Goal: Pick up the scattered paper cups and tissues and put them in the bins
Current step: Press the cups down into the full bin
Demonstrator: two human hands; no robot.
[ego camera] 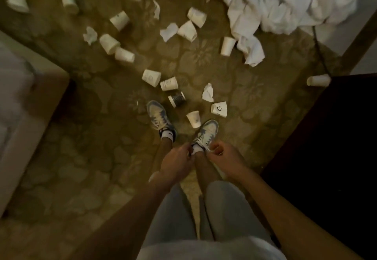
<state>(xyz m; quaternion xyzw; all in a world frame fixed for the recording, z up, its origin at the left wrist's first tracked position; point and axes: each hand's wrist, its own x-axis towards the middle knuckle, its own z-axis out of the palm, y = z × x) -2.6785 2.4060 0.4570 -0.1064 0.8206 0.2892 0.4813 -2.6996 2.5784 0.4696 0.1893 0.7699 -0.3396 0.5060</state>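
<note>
- Evidently no pickup has begun: every paper cup and tissue in view lies on the carpet, and neither hand holds one.
- Both hands are low at 6 o'clock from the picture's middle, at the right shoe. The left hand and the right hand have their fingers curled and seem to pinch the laces from either side, though blur hides the exact hold.
- The nearest cup lies on its side just at 12 o'clock of that shoe's toe, between the two feet; the left shoe stands at its 9 o'clock.
- More cups lie close by: one with a small mark at 1 o'clock of the nearest cup, a dark-printed cup at 11 o'clock, and two white ones beyond it.
- A crumpled tissue lies just at 12 o'clock of the marked cup; another tissue is farther up, touching a cup.
- The rest of the litter runs on towards 11 and 12 o'clock, and one lone cup sits far out at 3 o'clock.
- A heap of white cloth fills the 1 o'clock corner.
- No bin shows, so where the litter goes cannot be told.
- My judgement: the next move calls for letting go of the laces, reaching forward to the nearest cup, then finding the bins.
</note>
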